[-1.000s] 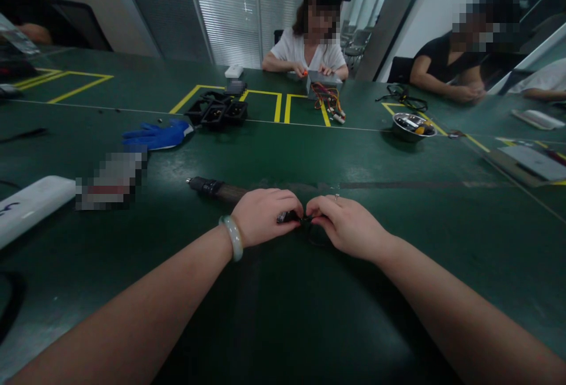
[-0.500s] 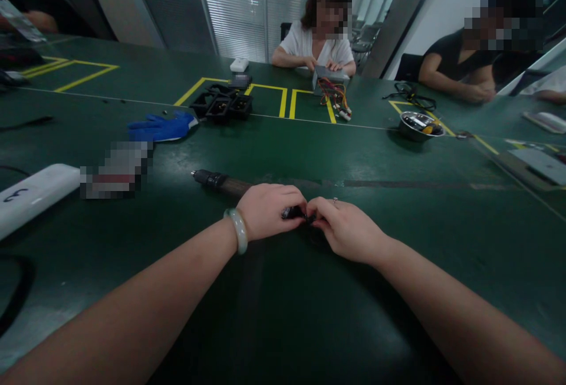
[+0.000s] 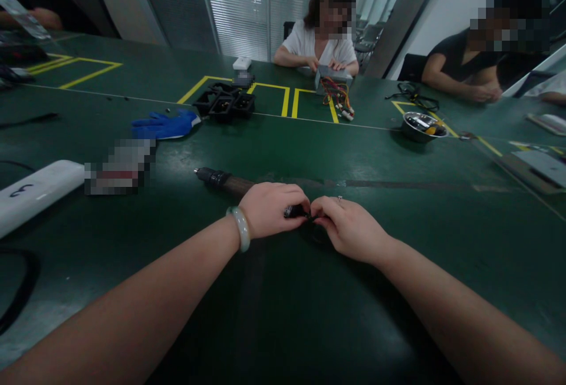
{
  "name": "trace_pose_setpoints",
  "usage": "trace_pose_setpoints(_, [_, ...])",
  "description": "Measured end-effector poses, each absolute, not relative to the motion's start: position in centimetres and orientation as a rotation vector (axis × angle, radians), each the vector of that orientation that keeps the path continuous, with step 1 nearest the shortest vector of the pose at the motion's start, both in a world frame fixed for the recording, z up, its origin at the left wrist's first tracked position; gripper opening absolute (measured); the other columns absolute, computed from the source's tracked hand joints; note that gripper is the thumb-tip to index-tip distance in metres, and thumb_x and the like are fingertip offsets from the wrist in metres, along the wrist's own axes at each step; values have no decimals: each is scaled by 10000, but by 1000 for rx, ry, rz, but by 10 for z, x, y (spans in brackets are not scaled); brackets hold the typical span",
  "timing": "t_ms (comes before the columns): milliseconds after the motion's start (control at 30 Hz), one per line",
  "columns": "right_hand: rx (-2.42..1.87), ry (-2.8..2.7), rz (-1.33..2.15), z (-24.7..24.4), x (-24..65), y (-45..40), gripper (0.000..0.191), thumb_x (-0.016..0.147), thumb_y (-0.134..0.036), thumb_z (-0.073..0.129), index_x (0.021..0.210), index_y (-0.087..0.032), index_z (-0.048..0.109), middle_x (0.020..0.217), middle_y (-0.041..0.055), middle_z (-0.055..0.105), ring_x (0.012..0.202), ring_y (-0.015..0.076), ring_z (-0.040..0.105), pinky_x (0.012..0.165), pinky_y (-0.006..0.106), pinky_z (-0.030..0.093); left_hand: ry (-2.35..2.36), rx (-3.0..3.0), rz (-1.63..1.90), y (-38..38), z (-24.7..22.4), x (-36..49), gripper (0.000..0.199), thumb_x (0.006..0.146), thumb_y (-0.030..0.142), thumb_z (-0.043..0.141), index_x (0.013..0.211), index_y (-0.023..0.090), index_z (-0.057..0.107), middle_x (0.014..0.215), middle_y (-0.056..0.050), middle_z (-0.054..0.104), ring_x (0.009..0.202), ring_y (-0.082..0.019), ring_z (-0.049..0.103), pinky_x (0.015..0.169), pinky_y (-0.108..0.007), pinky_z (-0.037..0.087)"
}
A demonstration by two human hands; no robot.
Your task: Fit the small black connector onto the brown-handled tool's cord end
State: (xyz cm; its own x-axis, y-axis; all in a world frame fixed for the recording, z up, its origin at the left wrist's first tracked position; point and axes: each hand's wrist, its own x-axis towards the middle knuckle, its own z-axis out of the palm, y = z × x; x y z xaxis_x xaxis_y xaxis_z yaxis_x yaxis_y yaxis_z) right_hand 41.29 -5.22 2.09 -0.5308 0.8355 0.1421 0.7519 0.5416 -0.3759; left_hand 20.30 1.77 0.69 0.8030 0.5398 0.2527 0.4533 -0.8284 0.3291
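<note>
1. My left hand (image 3: 269, 209) is curled around the rear end of a long dark tool, an electric screwdriver (image 3: 230, 183) by the look of it, which lies on the green table (image 3: 283, 314). Its tip points away to the left, and its front half shows beyond my knuckles.
2. My right hand (image 3: 349, 227) is pinched shut on a small black part (image 3: 297, 212) at the spot where the two hands meet; my fingertips (image 3: 319, 215) touch those of the left hand. I cannot tell what the part is, since most of it is hidden.
3. As for progress, I judge the work to be midway: both hands are closed on the join between tool and part, and nothing shows it seated or freed. The fitting itself looks not yet done.
4. Things around me: a blue glove (image 3: 165, 125) and black trays (image 3: 225, 103) lie well beyond the tool, a white device (image 3: 38, 191) lies far left, and a metal bowl (image 3: 421, 125) stands to the right.
5. Two other people sit across the table; one has both hands on a grey box with coloured wires (image 3: 336, 91).
</note>
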Motion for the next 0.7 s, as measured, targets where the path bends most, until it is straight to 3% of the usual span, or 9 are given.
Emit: trace_pose_setpoints(700, [-1274, -2455, 378, 20, 411, -53, 210, 888, -50, 499, 1015, -211, 454, 959, 19, 579, 844, 177, 535, 756, 290, 381, 758, 2778, 516, 18, 6, 203, 185, 852, 404, 587, 957, 256, 623, 1009, 32, 652, 912, -152, 607, 769, -284, 434])
